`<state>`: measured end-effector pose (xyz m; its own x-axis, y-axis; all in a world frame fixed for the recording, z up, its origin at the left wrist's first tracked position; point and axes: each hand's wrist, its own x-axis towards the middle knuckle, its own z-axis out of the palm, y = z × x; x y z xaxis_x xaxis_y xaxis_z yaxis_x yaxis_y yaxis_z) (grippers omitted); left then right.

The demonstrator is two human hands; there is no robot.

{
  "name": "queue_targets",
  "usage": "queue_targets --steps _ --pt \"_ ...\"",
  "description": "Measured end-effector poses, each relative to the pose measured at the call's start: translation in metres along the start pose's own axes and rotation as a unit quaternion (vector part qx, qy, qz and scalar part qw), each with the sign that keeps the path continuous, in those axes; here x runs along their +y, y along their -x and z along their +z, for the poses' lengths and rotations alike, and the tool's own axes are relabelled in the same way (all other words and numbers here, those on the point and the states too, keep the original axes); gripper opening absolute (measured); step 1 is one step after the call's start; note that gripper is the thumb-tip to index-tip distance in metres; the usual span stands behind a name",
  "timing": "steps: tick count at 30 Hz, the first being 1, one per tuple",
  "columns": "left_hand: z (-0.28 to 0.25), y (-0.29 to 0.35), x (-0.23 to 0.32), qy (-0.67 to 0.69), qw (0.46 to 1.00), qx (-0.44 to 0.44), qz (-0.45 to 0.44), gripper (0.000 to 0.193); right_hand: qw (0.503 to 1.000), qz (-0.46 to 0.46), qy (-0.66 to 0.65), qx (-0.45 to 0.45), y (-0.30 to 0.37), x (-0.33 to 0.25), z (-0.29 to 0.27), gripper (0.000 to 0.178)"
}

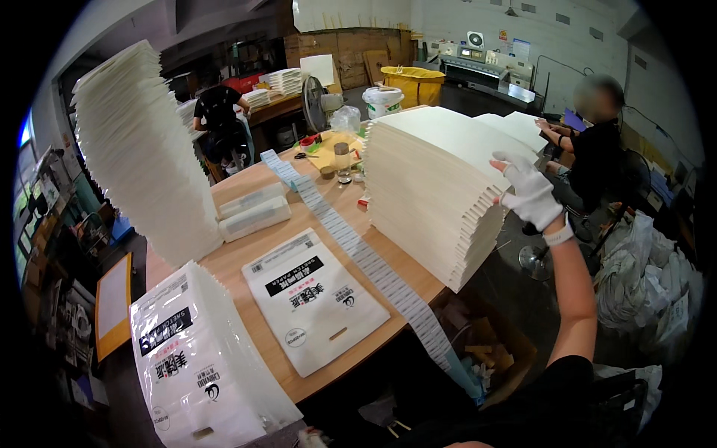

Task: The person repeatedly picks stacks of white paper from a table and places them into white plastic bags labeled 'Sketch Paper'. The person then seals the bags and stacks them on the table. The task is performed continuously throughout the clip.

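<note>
My right hand [529, 193], in a white glove with bare fingertips, is at the right edge of a tall stack of white paper [426, 198]. Its thumb and forefinger are apart, and nothing shows between them; whether they touch the sheets I cannot tell. At the bottom edge a small whitish patch [312, 437] may be my left hand, its fingers hidden. In front of me lies a flat pile of printed white plastic bags [314, 299]. A strip of printed labels [366, 261] runs across the table and hangs over the near edge.
Filled printed packs [194, 366] stand near left, a tall leaning paper stack [142, 149] behind them. Two clear rolls [254, 210], a glass jar [342, 163] and scissors [306, 155] lie on the table [224, 261]. One person [597, 142] sits at right, another [218, 119] works behind.
</note>
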<state>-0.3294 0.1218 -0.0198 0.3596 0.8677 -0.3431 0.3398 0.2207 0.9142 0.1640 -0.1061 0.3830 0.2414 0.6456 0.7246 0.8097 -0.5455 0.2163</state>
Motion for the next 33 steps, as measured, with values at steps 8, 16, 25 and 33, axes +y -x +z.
queue_targets --steps 8,16,25,33 --pt "0.140 -0.011 0.179 -0.008 0.926 -0.313 0.210 0.021 0.998 0.019 -0.059 -0.003 -0.002 0.062 0.020 0.011" --pt "0.237 0.048 0.392 0.406 0.524 -0.740 -0.114 0.040 0.952 -0.215 -0.173 -0.134 0.011 -0.080 -0.086 0.012" --pt "0.155 0.062 0.387 0.125 0.797 -0.585 0.088 0.064 0.596 0.436 -0.658 -0.147 0.132 -0.025 -0.042 0.010" --pt "0.195 0.071 0.233 -0.212 0.750 -0.154 0.607 0.083 0.755 0.347 -0.555 0.026 0.169 -0.228 0.048 0.048"
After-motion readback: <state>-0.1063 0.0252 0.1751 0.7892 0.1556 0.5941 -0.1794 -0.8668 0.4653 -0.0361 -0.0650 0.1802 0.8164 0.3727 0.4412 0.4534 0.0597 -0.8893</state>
